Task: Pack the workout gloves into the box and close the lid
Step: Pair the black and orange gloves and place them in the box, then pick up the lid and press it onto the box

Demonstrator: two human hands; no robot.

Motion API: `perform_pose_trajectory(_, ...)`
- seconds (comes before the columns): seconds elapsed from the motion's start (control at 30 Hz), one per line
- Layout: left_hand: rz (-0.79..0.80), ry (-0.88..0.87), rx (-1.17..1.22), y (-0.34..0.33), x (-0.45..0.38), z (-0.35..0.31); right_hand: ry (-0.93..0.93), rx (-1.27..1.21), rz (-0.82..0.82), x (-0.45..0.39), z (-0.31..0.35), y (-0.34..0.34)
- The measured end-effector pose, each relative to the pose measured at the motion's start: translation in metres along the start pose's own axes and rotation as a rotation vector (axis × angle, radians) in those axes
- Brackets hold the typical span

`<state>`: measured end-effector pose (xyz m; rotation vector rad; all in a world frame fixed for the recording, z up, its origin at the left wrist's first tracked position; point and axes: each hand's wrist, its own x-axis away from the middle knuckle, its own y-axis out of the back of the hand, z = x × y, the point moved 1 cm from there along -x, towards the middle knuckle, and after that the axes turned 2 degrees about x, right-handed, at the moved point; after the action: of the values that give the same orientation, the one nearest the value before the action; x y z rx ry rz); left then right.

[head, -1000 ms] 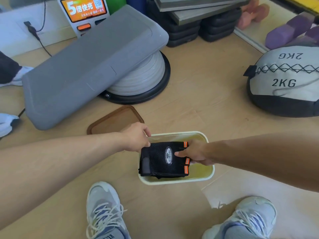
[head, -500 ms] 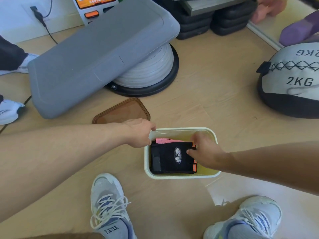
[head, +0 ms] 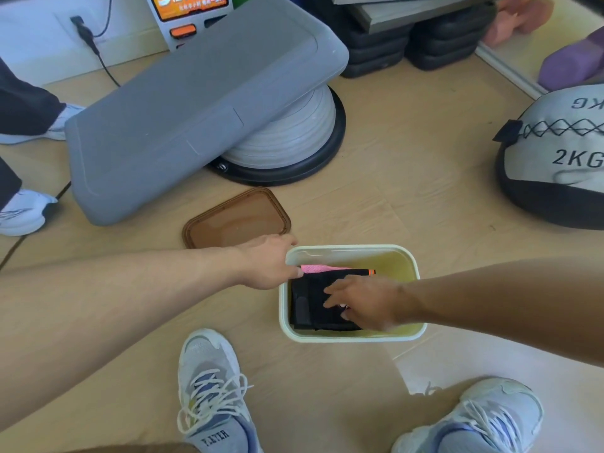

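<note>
Two hands over a box (head: 351, 336) on wooden floor (head: 408, 191); each grip probably loose.

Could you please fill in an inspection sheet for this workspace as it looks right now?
Surface: pale wood floor.
Job's things: black gloves lie in the cream box over a pink item; brown lid is off, on the floor behind it.
Clutter: grey step board leaning on a balance dome; 2KG ball.
Hands: left hand at the box's left rim, grip unclear; right hand presses the gloves, fingers spread.
Cables: black cord plugged at the wall.
Surroundings: stacked risers, another person's shoes.
</note>
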<state>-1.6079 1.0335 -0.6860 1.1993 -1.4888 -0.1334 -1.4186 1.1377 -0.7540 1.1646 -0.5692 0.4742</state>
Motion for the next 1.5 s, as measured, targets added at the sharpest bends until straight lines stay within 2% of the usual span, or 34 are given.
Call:
perform_pose_trajectory(0.13,-0.057,0.085,0.136,-0.001,0.001,0.013,-0.007,-0.119,-0.389,0.004,-0.002,0.040)
perform_pose_trajectory(0.27,-0.066,0.192,0.165,0.008,0.001,0.042,0.003,-0.269,-0.611,0.003,-0.017,0.094)
perform_pose_trajectory(0.33,-0.049,0.227,0.096,0.015,0.000,0.055,-0.018,-0.233,-0.683,0.007,-0.027,0.121)
perform_pose_trajectory(0.47,-0.016,0.218,-0.075,0.037,-0.009,0.065,-0.015,0.000,-0.706,0.025,-0.035,0.163)
perform_pose_trajectory(0.6,-0.114,0.204,-0.074,0.052,-0.034,0.065,0.070,0.143,-0.682,0.029,-0.029,0.175)
perform_pose_trajectory(0.7,-0.213,0.199,0.016,0.031,-0.053,0.071,0.080,0.209,-0.584,0.020,-0.020,0.171)
perform_pose_trajectory(0.83,-0.110,0.305,-0.176,-0.024,-0.062,0.097,0.031,0.256,-0.498,-0.012,-0.012,0.163)
perform_pose_trajectory(0.9,-0.117,0.350,-0.208,-0.046,-0.070,0.111,-0.086,0.153,-0.497,-0.035,-0.014,0.151)
perform_pose_trajectory(0.97,-0.166,0.377,-0.217,-0.064,-0.077,0.119,-0.194,-0.074,-0.555,-0.055,-0.017,0.132)
perform_pose_trajectory(1.07,-0.250,0.367,-0.288,-0.086,-0.083,0.127,-0.275,-0.403,-0.688,-0.073,-0.020,0.100)
perform_pose_trajectory(1.17,-0.271,0.335,-0.380,-0.095,-0.085,0.134,-0.343,-0.596,-0.841,-0.073,-0.026,0.080)
perform_pose_trajectory(1.33,-0.245,0.297,-0.445,-0.089,-0.073,0.129,-0.435,-0.718,-0.954,-0.050,-0.042,0.076)
perform_pose_trajectory(1.5,-0.314,0.311,-0.287,-0.046,-0.052,0.116,-0.480,-0.726,-0.933,-0.030,-0.050,0.084)
